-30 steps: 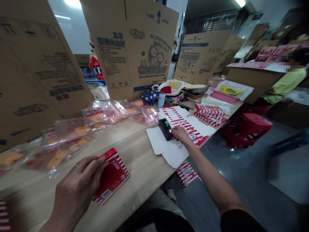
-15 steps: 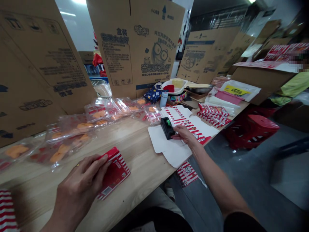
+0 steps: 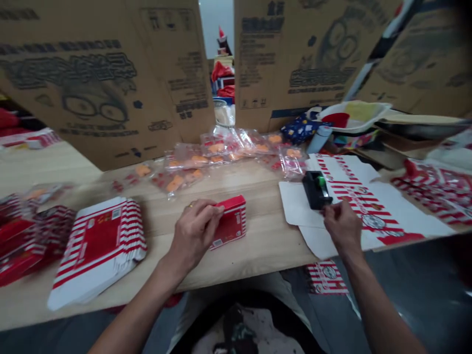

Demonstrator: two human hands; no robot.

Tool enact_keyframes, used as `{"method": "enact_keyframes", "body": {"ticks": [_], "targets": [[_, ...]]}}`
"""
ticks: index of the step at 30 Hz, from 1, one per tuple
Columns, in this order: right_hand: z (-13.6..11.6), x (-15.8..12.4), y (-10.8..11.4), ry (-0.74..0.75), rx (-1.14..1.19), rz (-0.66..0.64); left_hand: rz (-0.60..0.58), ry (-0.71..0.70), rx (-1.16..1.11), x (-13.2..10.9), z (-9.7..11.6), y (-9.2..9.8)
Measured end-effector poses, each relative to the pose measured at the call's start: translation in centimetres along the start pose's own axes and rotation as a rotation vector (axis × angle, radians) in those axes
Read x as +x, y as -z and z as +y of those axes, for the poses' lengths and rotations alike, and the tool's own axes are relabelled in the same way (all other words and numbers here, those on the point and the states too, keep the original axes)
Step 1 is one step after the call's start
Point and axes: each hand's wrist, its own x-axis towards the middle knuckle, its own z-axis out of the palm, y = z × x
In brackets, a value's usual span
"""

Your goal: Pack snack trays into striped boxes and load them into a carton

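My left hand [image 3: 197,227] is closed on the top of a small red box [image 3: 232,222] with red-and-white striped sides, which stands on edge on the table. My right hand [image 3: 343,227] is pinched at the front end of a black tape dispenser [image 3: 314,191] with a green core. Whatever lies between those fingertips is too small to make out. The dispenser rests on flat striped box sheets [image 3: 352,182], white side up in part.
A stack of flattened striped cartons [image 3: 98,241] lies at left beside folded red boxes [image 3: 22,241]. Clear bags with orange pieces [image 3: 217,147] line the back, before tall cardboard boxes [image 3: 162,73]. A blue bottle [image 3: 319,139] stands behind the dispenser. A striped packet [image 3: 326,276] lies below the table edge.
My view has swung left, bringing the carton stack into sight. My right hand's fingers have drawn together at the dispenser's front end. The left hand still holds the red box.
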Motion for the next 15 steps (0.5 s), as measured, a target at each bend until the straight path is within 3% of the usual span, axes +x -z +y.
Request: {"method": "enact_keyframes", "body": {"ticks": [2, 4, 6, 8, 12, 15], "targets": [[-3.9, -3.0, -0.6, 0.09, 0.257, -0.162, 0.07, 0.028, -0.061, -0.4, 0.1, -0.2], [-8.4, -6.3, -1.7, 0.167, 0.488, -0.444, 0.112, 0.047, -0.082, -0.6, 0.4, -0.3], [-12.4, -8.9, -3.1, 0.198, 0.622, -0.696, 0.09, 0.06, -0.105, -0.7, 0.6, -0.2], [-15.3, -10.6, -4.7, 0.176, 0.734, -0.841, 0.05, 0.101, -0.123, -0.8, 0.9, 0.0], [-17.4, -11.9, -7.4, 0.069, 0.853, -0.875, 0.068, 0.273, -0.188, -1.2, 1.3, 0.1], [-17.3, -12.2, -8.7, 0.016, 0.824, -0.825, 0.09, 0.288, -0.201, -1.3, 1.3, 0.2]]}}
